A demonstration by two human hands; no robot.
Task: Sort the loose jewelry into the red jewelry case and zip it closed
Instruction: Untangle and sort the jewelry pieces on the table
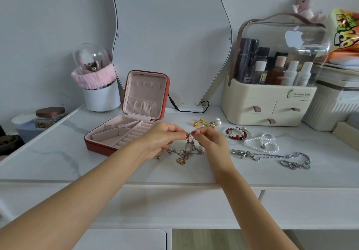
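The red jewelry case (pixel 96 146) lies open at left-centre, its pink compartments bare and its lid upright. Just right of it, my left hand (pixel 162 140) and my right hand (pixel 210 143) both pinch the top of a tangle of thin chain necklaces (pixel 186 152), whose lower part rests on the table. A small gold bead (pixel 158 157) lies below my left hand. To the right lie gold and pearl earrings (pixel 208 122), a red and white bead bracelet (pixel 236 133), a pearl necklace (pixel 262 143) and a thick silver chain (pixel 275 157).
A white marble-look vanity top (pixel 58 152) carries a wavy mirror (pixel 171 36) at the back, a brush holder (pixel 101 94) at left, and a cream cosmetics organizer (pixel 270 102) with drawers at right. A black cable (pixel 186 108) runs behind the case.
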